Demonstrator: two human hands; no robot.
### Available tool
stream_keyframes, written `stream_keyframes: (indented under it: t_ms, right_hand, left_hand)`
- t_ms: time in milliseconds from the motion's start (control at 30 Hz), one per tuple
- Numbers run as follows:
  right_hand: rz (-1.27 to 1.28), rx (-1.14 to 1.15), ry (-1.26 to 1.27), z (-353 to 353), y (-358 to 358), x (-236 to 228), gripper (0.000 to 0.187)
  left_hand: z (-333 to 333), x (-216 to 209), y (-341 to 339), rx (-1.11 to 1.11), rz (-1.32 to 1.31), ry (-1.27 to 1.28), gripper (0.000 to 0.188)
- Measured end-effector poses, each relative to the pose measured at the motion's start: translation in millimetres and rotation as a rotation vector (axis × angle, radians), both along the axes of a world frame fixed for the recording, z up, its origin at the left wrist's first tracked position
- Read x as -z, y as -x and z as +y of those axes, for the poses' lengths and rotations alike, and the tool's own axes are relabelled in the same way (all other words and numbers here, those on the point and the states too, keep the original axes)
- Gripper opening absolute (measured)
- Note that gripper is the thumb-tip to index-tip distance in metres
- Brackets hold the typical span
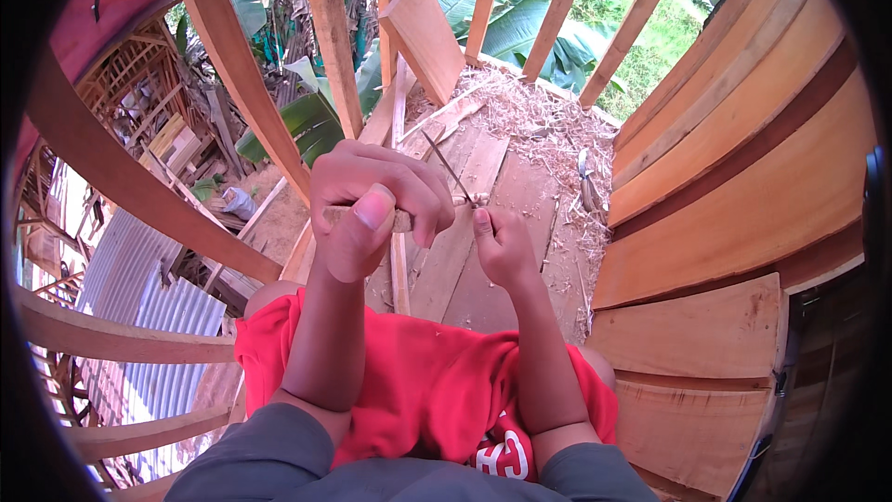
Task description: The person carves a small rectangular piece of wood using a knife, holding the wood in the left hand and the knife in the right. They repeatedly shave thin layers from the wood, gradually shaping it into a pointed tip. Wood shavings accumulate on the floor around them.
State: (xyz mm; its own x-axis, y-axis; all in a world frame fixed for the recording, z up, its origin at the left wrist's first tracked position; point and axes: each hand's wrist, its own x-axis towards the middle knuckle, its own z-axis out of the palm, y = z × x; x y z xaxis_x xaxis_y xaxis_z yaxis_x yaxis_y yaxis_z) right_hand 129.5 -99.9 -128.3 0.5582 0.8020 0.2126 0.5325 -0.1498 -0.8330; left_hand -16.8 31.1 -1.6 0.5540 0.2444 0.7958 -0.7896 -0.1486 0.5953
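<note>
My left hand (376, 204) is raised over my lap, its fingers curled and its thumb pressed against a small piece of wood (401, 221). Most of that wood is hidden inside the hand. To the right and slightly lower, my right hand (506, 246) is closed with the thumb on top. From it a thin, dark, blade-like tool (448, 165) slants up and left, past the left hand's knuckles. A pale bit of wood (475, 198) shows at its lower end by the right thumb. The tool's exact kind cannot be made out.
Wood shavings (534, 116) cover much of the plank floor (506, 195). A thick wooden block (423, 33) leans against the slatted railing (330, 37) ahead. A curved metal tool (587, 184) lies near the right plank wall (734, 223). Corrugated sheeting (139, 270) shows below left.
</note>
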Motion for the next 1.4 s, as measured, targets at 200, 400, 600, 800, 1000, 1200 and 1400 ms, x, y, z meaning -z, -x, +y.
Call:
stream_keyframes:
  t_ms: [200, 400, 600, 800, 1000, 1200, 1400]
  right_hand:
    - [-0.08, 0.13, 0.113, -2, -3, 16, 0.044]
    - [-0.075, 0.212, 0.123, 6, -15, 41, 0.043]
    - [0.063, 0.098, -0.044, -4, -45, 84, 0.041]
    - [0.037, 0.128, 0.117, 7, -29, 55, 0.046]
    - [-0.106, 0.394, 0.682, -3, -49, 52, 0.044]
    - [0.472, 0.183, 0.24, 0, -42, 40, 0.048]
    - [0.271, 0.201, 0.418, 1, -60, 84, 0.046]
  left_hand:
    - [-8, -2, 1, 0.024, 0.012, 0.018, 0.052]
    - [-9, 1, -2, 0.049, 0.012, 0.023, 0.051]
    - [-11, 0, -12, 0.07, -0.025, -0.006, 0.055]
    - [-5, 2, -5, 0.063, -0.021, -0.004, 0.058]
    - [-6, -3, -1, 0.087, 0.008, 0.004, 0.05]
    - [-5, -1, -2, 0.036, -0.019, 0.028, 0.054]
    - [-6, -4, -7, 0.174, -0.072, 0.01, 0.052]
